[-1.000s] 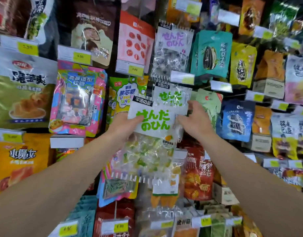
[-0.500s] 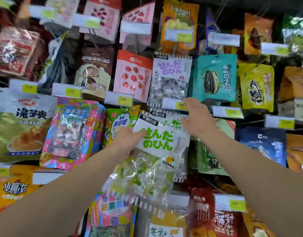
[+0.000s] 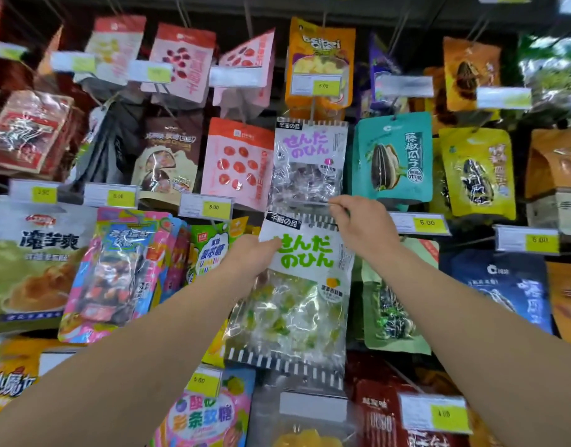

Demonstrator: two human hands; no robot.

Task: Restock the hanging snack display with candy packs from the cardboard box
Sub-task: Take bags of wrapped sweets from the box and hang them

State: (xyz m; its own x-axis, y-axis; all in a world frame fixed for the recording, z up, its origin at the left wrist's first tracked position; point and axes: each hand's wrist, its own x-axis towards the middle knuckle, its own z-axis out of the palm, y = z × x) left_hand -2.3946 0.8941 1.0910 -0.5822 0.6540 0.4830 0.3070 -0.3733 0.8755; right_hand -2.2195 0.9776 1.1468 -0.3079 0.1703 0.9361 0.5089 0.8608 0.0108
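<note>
Two hands: left hand [image 3: 252,258] pinches the green candy pack [image 3: 297,285]; right hand [image 3: 361,224] pinches its top edge.
Change: pack raised from frame centre.
Meaning: hanging probably imminent.

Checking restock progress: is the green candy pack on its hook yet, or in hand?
Cannot tell: left hand holds the pack; right hand covers its top.

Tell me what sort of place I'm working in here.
Most likely a shop's snack aisle: rows of snack bags hang on wire pegs, such as the teal sunflower seed bag, each row fronted by yellow price tags. The left hand grips a green-lettered candy pack at the display.
</note>
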